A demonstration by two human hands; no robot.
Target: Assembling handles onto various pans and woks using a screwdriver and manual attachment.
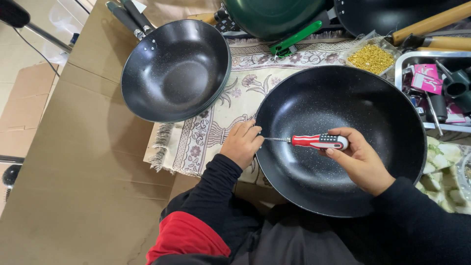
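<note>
1. Screwdriver (314,141), red and white, is gripped by the right hand (360,159) inside the big black pan (343,196).
2. Its long side lies flat, tip pointed left at the rim.
3. That rim is pinched by the left hand (241,143).

A stack of black speckled pans (175,71) with dark handles sits near the far left of the patterned fringed cloth (206,130), partly overhanging the brown cardboard (73,162) that covers the bench. Along the far edge lie a dark green pan (272,17) with a bright green handle (294,38) and another black pan (392,14) with wooden handles (431,22). Toward the far right corner, a clear bag of small gold-coloured parts (371,58) rests just beside a metal tray (436,91) holding pink packets and dark fittings, and pale plastic-wrapped pieces (444,172) lie at the right edge.
</note>
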